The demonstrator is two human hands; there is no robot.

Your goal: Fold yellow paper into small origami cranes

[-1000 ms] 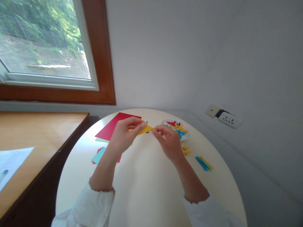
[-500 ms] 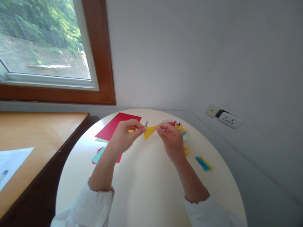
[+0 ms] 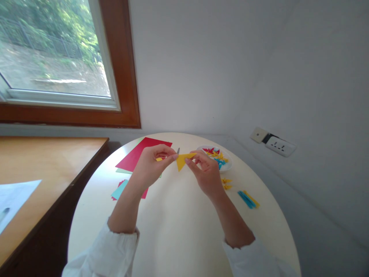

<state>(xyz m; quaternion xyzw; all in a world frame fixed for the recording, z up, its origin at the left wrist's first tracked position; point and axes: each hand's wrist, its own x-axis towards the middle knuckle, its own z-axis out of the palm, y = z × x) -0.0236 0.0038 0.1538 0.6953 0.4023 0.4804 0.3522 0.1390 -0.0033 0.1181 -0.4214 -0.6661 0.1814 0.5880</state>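
- Left sleeve (image 3: 103, 252): white, loose, softly creased; its cuff (image 3: 122, 239) puckers (gathered, perhaps by elastic).
- Right sleeve (image 3: 259, 259): matching white, with a wavy, scalloped-looking hem (image 3: 240, 251).

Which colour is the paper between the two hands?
The paper is yellow, seen in the head view.

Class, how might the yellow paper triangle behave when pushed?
The yellow paper triangle is probably light: the left hand and right hand pinch it. Its straight edges suggest mild stiffness, but it looks thin, so could crease easily.
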